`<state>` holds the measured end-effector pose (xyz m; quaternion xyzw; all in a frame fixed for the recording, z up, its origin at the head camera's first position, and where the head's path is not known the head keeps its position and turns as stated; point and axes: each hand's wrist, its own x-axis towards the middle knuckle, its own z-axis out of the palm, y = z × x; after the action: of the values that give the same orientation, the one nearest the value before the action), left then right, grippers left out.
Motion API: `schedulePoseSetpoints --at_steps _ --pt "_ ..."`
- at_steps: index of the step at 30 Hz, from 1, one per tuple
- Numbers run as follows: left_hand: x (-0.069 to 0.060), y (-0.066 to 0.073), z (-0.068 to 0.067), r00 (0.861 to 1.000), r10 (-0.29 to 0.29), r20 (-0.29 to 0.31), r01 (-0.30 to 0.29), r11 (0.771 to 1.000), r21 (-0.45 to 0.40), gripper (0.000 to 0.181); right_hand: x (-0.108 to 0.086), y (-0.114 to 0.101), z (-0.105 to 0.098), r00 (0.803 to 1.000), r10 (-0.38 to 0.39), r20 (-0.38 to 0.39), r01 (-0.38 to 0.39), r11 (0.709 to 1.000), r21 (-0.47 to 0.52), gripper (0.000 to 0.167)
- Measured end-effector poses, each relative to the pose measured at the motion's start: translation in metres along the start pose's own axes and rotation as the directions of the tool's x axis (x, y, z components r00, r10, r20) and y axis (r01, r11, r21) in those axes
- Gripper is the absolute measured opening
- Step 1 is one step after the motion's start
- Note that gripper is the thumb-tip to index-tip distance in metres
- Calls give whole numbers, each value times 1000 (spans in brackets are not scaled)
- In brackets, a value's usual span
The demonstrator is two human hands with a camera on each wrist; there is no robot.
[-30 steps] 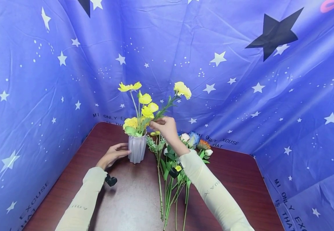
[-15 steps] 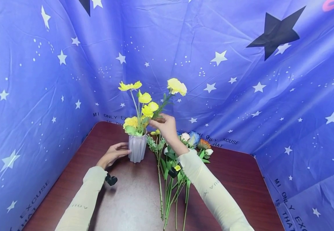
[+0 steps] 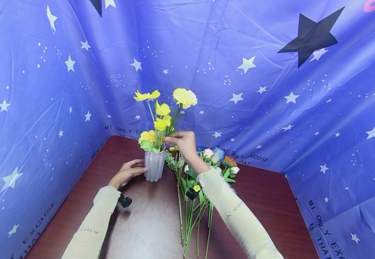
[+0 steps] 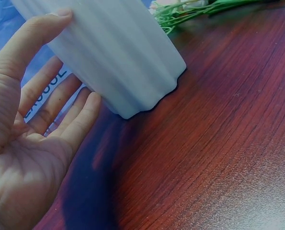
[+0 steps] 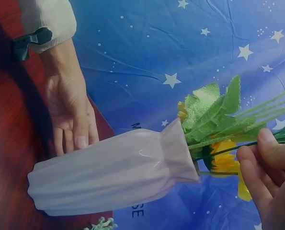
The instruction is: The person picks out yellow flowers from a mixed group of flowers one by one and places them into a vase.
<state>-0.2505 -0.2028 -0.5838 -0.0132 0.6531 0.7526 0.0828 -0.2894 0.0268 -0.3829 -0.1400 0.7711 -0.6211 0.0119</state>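
Observation:
A pale ribbed vase stands upright, with several yellow flowers in it. My left hand is at the vase's left side. In the left wrist view, the thumb of this hand touches the vase wall, its other fingers loosely extended beside and behind it. Above the rim, my right hand pinches the stem of a pale yellow carnation. The right wrist view has this hand holding a thin green stem whose lower end runs into the vase mouth.
Several loose flowers with long green stems lie right of the vase, among them a blue bloom, an orange one and white buds. The dark red wooden table is surrounded by a blue star-printed cloth.
The carnation's head has swung left, nearer the other yellow flowers, and its stem stands more upright. My right hand has shifted slightly left. My left hand and the vase have stayed in place.

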Motion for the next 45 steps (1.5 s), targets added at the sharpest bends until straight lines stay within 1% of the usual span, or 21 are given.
schedulePoseSetpoints --at_steps 4,11,15,18,23,29,32,33,35,38,40,45 --pt "1 0 1 1000 -5 -4 5 1000 -3 62 1 1 3 1000 -12 9 11 999 49 15" --pt "2 -2 0 1000 -12 -4 12 1000 -15 62 1 5 4 1000 -4 19 4 1000 16 13" --pt "3 -3 -1 1000 -1 6 1 1000 -15 64 1 5 4 1000 5 14 -5 1000 9 12" --pt "3 -4 -1 1000 3 8 -3 1000 -25 64 1 6 4 1000 3 9 -2 1000 -21 12" --pt "3 -4 -1 1000 -7 2 7 1000 -23 63 0 8 4 1000 -4 8 5 995 -104 11" --pt "4 -5 0 1000 -2 2 2 1000 -22 63 0 9 4 1000 -7 -6 7 991 -134 11" --pt "4 -5 0 1000 -1 2 1 1000 -20 63 -1 11 5 1000 -11 3 11 988 -153 11" --pt "3 -5 0 1000 1 5 -1 1000 -18 64 -2 12 5 1000 -13 8 14 986 -164 11" --pt "3 -5 1 1000 2 2 -2 1000 -16 63 -4 16 6 999 -25 22 29 976 -217 10" --pt "2 -5 1 1000 2 1 -2 1000 -18 64 -7 21 9 998 -46 41 55 957 -284 9" --pt "2 -5 1 1000 1 1 -1 1000 -21 64 -9 23 10 997 -65 45 76 940 -333 10" --pt "3 -6 1 1000 6 0 -6 1000 -22 63 -10 23 11 994 -97 54 110 929 -352 10"
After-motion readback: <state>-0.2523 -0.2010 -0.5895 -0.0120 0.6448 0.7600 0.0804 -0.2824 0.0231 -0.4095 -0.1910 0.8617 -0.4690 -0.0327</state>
